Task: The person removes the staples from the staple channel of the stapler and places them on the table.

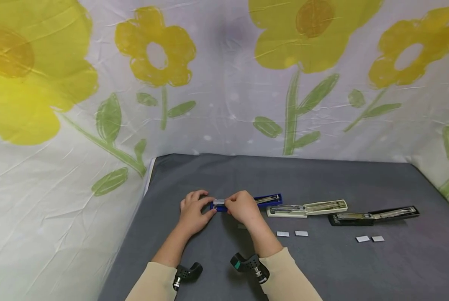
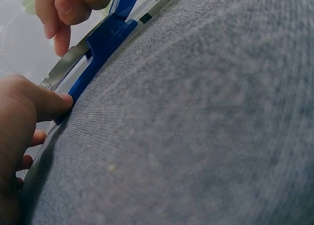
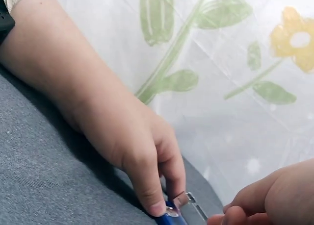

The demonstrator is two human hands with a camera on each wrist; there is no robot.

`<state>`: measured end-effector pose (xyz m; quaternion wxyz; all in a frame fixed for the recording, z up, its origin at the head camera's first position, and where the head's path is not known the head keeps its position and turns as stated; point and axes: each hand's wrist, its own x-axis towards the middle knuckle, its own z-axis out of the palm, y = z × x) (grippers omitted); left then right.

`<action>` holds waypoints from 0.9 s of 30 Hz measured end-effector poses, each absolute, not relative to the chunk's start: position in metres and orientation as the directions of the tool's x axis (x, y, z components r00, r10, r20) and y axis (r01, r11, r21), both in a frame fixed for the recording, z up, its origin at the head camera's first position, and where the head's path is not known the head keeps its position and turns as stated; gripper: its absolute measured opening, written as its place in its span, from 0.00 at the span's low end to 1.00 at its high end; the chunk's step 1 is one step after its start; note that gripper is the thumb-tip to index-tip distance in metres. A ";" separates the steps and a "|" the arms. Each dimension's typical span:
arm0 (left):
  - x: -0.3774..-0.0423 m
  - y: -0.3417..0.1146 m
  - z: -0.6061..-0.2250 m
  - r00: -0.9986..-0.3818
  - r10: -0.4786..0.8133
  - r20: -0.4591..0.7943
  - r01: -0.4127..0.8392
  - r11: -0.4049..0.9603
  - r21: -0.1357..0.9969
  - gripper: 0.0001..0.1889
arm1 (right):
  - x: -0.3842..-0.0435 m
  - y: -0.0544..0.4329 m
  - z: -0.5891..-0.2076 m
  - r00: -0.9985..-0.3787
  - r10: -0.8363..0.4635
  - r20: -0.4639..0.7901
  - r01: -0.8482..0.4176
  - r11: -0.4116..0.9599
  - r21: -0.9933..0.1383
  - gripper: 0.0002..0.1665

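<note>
A blue stapler point(image 1: 268, 200) lies opened out on the grey cloth, its metal magazine exposed. My left hand point(image 1: 194, 213) holds its left end between thumb point(image 2: 61, 101) and forefinger; the other fingers spread behind it. Over the magazine, my right hand point(image 1: 243, 206) has its thumb and forefinger brought together at a small bright strip of staples point(image 1: 219, 202). The left wrist view shows the right fingers point(image 2: 66, 9) pointing down just above the magazine point(image 2: 64, 65). What lies between those fingertips is mostly hidden.
To the right lie an opened white stapler point(image 1: 286, 211) and an opened black one point(image 1: 351, 219). Staple strips point(image 1: 283, 234) rest in pairs in front of them. A single strip point(image 1: 242, 226) sits in shadow by my right wrist. A flowered curtain point(image 1: 224, 104) hangs behind.
</note>
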<state>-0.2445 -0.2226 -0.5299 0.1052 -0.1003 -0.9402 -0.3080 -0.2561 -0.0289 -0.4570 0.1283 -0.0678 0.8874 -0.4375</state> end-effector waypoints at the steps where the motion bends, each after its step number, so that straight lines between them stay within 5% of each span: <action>1: -0.244 -0.223 -0.531 -0.957 0.123 0.263 0.255 0.790 0.558 0.17 | -0.255 -0.030 -0.458 -0.957 -0.235 -0.170 -0.010 0.611 -0.792 0.16; 13: -0.244 -0.223 -0.531 -0.957 0.118 0.265 0.255 0.780 0.571 0.17 | -0.253 -0.039 -0.466 -0.972 -0.207 -0.108 -0.036 0.591 -0.806 0.28; 21: -0.244 -0.222 -0.530 -0.956 0.119 0.267 0.256 0.781 0.570 0.16 | -0.255 -0.039 -0.468 -0.986 -0.122 -0.112 0.037 0.497 -0.867 0.15; 27: -0.245 -0.222 -0.529 -0.959 0.117 0.259 0.249 0.785 0.567 0.17 | -0.255 -0.042 -0.472 -0.990 -0.079 -0.118 0.067 0.470 -0.880 0.14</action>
